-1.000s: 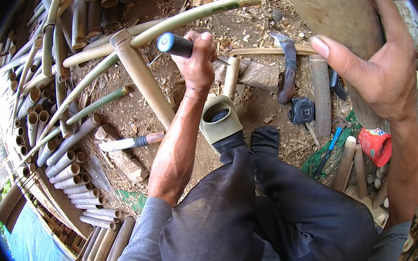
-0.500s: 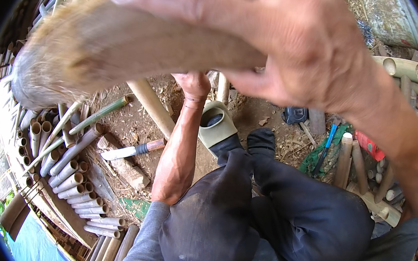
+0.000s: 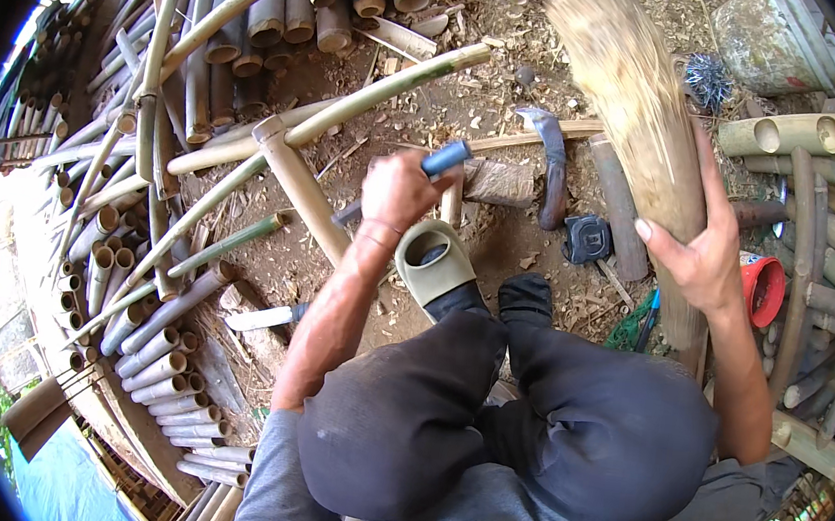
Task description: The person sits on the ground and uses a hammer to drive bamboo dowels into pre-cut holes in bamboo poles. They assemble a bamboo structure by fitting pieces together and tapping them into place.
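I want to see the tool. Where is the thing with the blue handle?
In the head view, the blue-handled tool is top centre, gripped in the left hand, above the sandal and left of the wood block.

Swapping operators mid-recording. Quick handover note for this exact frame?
Left hand: closed on a blue-handled tool, held over the ground by the sandal.
Right hand: grips a thick bamboo piece, raised and motion-blurred.
Nearby: curved knife on the wooden block, tape measure, second knife lower left.
Done: the bamboo piece is in hand.
Left: no cut shows on it yet.
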Action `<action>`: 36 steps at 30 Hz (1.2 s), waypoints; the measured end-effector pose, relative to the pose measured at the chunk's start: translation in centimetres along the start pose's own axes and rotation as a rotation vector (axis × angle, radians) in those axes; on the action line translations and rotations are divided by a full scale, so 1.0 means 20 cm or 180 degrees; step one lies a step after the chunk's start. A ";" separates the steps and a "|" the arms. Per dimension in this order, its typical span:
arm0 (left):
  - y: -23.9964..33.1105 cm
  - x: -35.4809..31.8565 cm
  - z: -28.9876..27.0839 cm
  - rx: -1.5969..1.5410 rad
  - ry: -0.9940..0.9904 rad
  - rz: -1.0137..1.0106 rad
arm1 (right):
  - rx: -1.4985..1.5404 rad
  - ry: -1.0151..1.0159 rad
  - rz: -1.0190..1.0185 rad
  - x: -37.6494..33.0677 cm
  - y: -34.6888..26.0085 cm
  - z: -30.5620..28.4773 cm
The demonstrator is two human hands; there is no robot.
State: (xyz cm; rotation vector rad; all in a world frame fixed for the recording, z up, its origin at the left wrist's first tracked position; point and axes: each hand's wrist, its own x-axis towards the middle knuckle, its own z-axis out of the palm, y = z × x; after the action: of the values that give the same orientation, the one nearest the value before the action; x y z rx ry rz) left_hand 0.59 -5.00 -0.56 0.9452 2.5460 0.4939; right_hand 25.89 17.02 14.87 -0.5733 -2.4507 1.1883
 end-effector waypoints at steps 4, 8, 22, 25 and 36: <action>-0.03 -0.07 0.21 0.0207 -0.0577 -0.0422 | 0.0286 0.0131 0.0509 -0.28 0.17 -0.02; -0.08 0.00 0.23 -0.0009 -0.0891 -0.0797 | 0.0137 0.0111 0.0826 -0.47 0.26 -0.05; 0.04 0.17 -0.09 -0.0918 0.0111 -0.0300 | 0.0277 0.0256 0.1041 -0.48 0.27 -0.01; 0.24 0.23 -0.30 -0.3186 0.0241 -0.0125 | 0.0594 0.0451 0.0889 -0.40 0.25 0.00; 0.33 0.34 0.03 -0.4054 0.0672 -0.0262 | 0.0661 0.0803 0.0440 -0.21 0.12 -0.01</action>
State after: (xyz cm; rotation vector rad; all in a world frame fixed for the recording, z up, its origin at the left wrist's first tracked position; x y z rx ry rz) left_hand -0.34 4.45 0.37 0.2801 1.7531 1.8972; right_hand 30.14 16.42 12.45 -0.7882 -2.0770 1.3158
